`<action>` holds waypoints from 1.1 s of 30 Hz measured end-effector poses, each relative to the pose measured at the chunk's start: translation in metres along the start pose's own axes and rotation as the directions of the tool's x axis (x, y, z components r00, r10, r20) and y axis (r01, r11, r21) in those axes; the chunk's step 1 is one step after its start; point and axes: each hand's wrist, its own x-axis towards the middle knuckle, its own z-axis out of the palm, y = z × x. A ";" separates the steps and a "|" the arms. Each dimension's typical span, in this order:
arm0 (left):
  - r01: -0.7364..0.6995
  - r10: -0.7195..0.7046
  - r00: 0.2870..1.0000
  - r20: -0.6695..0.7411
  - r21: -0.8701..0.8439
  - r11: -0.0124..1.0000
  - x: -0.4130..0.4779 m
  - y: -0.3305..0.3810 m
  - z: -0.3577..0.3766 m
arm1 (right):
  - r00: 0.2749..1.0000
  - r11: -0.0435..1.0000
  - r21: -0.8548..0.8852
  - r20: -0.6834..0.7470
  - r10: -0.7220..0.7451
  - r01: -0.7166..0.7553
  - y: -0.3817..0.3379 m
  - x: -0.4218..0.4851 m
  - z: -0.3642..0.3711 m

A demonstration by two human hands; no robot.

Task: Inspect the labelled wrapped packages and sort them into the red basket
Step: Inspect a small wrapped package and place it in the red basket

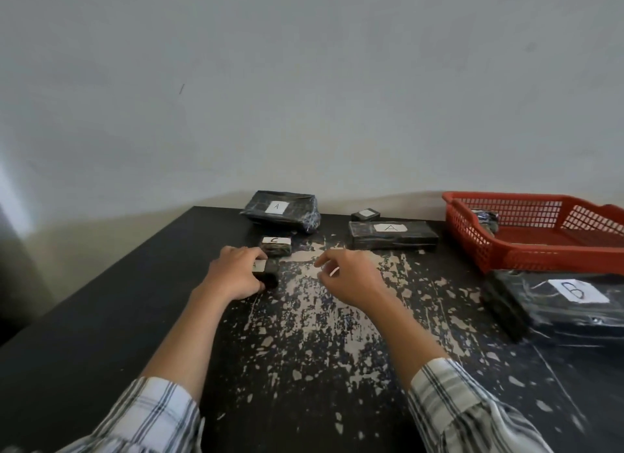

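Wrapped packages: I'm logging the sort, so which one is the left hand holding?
The small package gripped by the left hand, its white label half hidden by the fingers. The C package just behind it is not gripped.

Pretty dim overall, soft flat indoor light, no hard shadows anywhere. Blown-out bright patch on the plain pale grey wall (pixel 13 189) at far left, so probably lit from that side. Only fuzzy, low-contrast shadows on the worn black desk with flaked paint (pixel 101 317). Streaky glare across the black plastic-wrapped package labelled B (pixel 547 317), label still readable though. Heavy wide-angle bend: back desk edge bowed, red plastic mesh basket (pixel 472 246) stretched out at the right edge. Generally soft and a bit smeary, mushiest on the striped white shirt sleeves (pixel 152 415) down in the bottom corners.
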 end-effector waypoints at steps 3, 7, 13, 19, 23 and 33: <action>-0.015 0.010 0.996 -0.092 -0.055 0.998 -0.001 0.008 0.005 | 1.000 0.999 0.036 -0.006 0.009 -0.008 0.001 0.002 0.003; -0.122 0.097 0.973 -0.209 -0.113 0.986 -0.001 0.034 0.004 | 0.998 0.974 0.222 -0.041 0.051 -0.040 0.003 0.007 0.004; -0.380 0.264 0.836 -0.482 -0.160 0.911 0.011 0.096 -0.007 | 0.985 0.740 0.668 -0.059 0.165 -0.084 0.015 0.019 -0.025; -0.524 0.284 0.741 -0.608 -0.260 0.811 0.024 0.157 -0.014 | 0.956 0.524 0.852 -0.160 0.244 0.008 0.039 0.020 -0.079; -0.525 0.288 0.831 -0.476 -0.498 0.690 0.024 0.180 -0.028 | 0.950 0.487 0.870 -0.213 0.227 0.078 0.048 0.010 -0.114; -0.240 0.221 0.946 -0.237 -0.971 -0.013 0.023 0.188 -0.042 | 0.939 0.452 0.877 -0.281 0.199 0.167 0.055 0.003 -0.147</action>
